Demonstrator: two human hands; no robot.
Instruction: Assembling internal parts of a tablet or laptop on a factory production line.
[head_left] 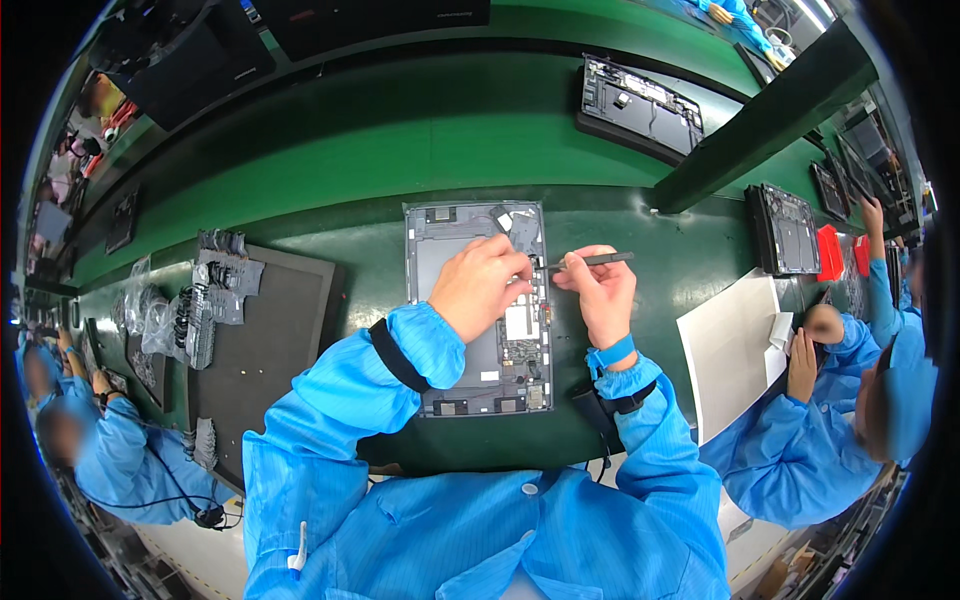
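Head view: opened laptop base (478, 310) is laid on green tabletop (300, 180). Left hand (480, 285) is pressed on it, fingers curled, nothing gripped. Black tool (590, 260) is pinched in right hand (600, 295); tip should be kept shallow.

- At frame centre, an opened grey laptop base (478, 305) lies on the green surface (330, 160).
- The left hand (480, 285) presses on its inner parts.
- The right hand (600, 290) grips a dark slim tool (592, 261).
- A dark tray (265, 340) with bagged parts sits at left.
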